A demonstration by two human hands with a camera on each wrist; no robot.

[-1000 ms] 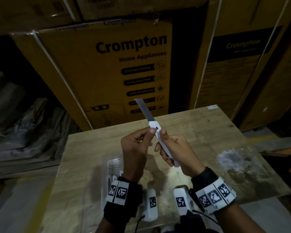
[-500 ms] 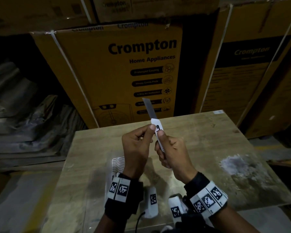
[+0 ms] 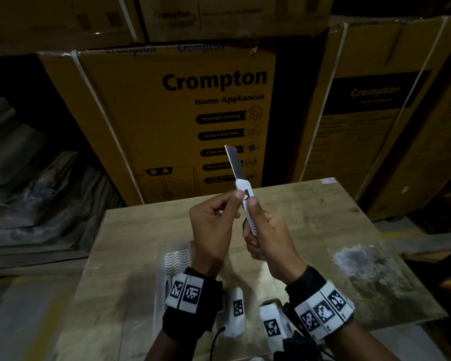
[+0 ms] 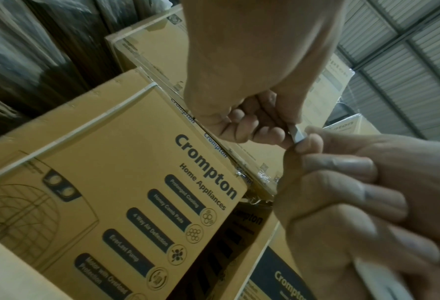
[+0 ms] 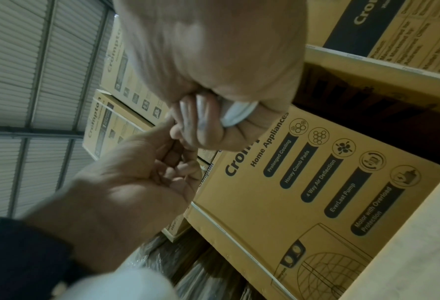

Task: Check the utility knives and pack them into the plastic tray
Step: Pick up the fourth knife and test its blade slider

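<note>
A: Two hands on one utility knife (image 3: pixel 246 201), blade out and bare, pointing up and away from you. Your right hand (image 3: pixel 267 239) is wrapped round the white handle, thumb up by the slider slot. Your left hand (image 3: pixel 214 230) is curled, thumb and forefinger pinching the body just below the blade.

B: So what's the risk?

A: My read: that left fingertip (image 4: pixel 313 142) sits close under the steel. Push the slider hard, or let it jump a notch, and the edge could slide past skin. Pinch looks small too, so a twist could roll the handle out of your fist.

B: Anything else?

A: Light is poor. You could miss a chipped segment or a loose lock and pack a bad one. Also, if you put it in the tray with the blade still out, whoever unpacks it gets cut.

B: Where's the tray?

A: Plastic tray (image 3: pixel 177 259) lies on the wooden table (image 3: pixel 323 217) below your left wrist, mostly hidden; only a ribbed white corner shows. Can't tell what's in it.

B: Table condition?

A: Pale board with a grey dusty patch (image 3: pixel 359 259) on your right side.

B: Room?

A: Looks like storage. Strapped yellow Crompton cartons (image 3: pixel 182 121) are stacked right behind the table, grey plastic-wrapped bundles (image 3: pixel 37 199) are at your left, and there's a corrugated metal roof (image 5: pixel 21 60) overhead.
</note>
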